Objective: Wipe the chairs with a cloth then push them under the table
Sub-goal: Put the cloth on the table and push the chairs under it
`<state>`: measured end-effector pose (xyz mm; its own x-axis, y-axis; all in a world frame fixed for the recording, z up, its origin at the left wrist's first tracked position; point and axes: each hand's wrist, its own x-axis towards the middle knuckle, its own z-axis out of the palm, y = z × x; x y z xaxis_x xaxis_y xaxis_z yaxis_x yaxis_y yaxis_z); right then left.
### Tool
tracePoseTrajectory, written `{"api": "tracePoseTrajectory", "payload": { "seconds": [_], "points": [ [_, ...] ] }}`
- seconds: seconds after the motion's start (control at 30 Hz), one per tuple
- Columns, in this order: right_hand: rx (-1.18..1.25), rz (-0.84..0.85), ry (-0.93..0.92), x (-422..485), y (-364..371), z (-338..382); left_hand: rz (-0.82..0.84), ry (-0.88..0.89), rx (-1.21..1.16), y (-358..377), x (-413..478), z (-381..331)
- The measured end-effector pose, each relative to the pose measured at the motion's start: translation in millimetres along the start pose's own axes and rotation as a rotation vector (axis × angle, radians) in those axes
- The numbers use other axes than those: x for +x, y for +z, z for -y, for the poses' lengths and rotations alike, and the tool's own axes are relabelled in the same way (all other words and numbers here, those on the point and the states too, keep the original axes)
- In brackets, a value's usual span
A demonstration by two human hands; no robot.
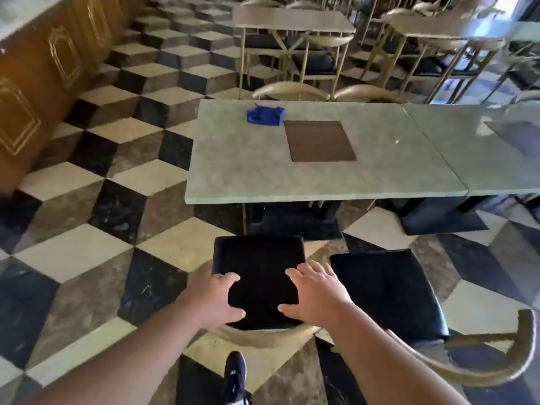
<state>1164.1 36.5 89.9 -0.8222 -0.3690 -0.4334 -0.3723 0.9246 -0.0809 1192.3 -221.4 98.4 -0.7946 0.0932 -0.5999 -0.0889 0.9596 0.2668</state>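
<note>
Left hand (214,299): spread wide, palm down over the left rear part of the near chair's black seat; thumb and fingers lie apart on the cushion, holding nothing.
Right hand (317,295): also spread wide, palm down on the right rear part of the same seat, fingers fanned toward the worktop, empty.
Near chair (258,258): black square cushion directly under and between the 2 hands, its curved tan backrest just below the wrists; it stands on the floor in front of the worktop, front edge close to the worktop's near edge but not under it.
Second chair (388,290): black seat just right of the right hand, turned at an angle, its tan backrest curving toward the lower right; apart from the hand, not touched.
Cloth (265,115): blue, crumpled, lying on the far left part of the worktop, well apart from both hands.
Worktop (248,171): pale green-grey stone-look slab, a second slab butted against its right side.
Brown inset panel (320,140): dark square in the slab, just right of the cloth.
Floor (96,223): cube-pattern tiles in black, cream and brown.
Shoe (236,372): 1 dark shoe visible below the near chair's backrest.
</note>
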Motion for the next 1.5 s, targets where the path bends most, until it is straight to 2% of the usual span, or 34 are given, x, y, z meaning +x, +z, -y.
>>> {"api": "tracePoseTrajectory", "payload": {
  "seconds": [0.23, 0.33, 0.43, 0.53, 0.6, 0.77, 1.13, 1.5],
  "points": [
    [-0.015, 0.239, -0.019, 45, 80, -27, 0.166, -0.004, -0.066, 81, 75, 8],
    [0.02, 0.32, -0.04, 59, 119, -38, 0.224, -0.033, -0.001, 111, 101, 12],
    [0.017, 0.436, -0.075, 67, 152, -46, 0.356, -0.033, 0.077, 136, 114, 13],
    [-0.134, 0.445, -0.192, 68, 174, -51, 0.449, 0.022, 0.302, 152, 115, 7],
    [-0.159, 0.368, -0.237, 68, 181, -53, 0.385, 0.104, 0.427, 158, 114, 3],
    [-0.121, 0.272, -0.263, 70, 169, -58, 0.193, 0.134, 0.407, 152, 109, 7],
    [-0.152, 0.248, -0.251, 134, 87, -68, 0.105, 0.183, 0.338, 75, 161, 18],
    [-0.137, 0.15, -0.264, 239, 57, -116, 0.055, 0.203, 0.322, 9, 263, 11]
  ]
}}
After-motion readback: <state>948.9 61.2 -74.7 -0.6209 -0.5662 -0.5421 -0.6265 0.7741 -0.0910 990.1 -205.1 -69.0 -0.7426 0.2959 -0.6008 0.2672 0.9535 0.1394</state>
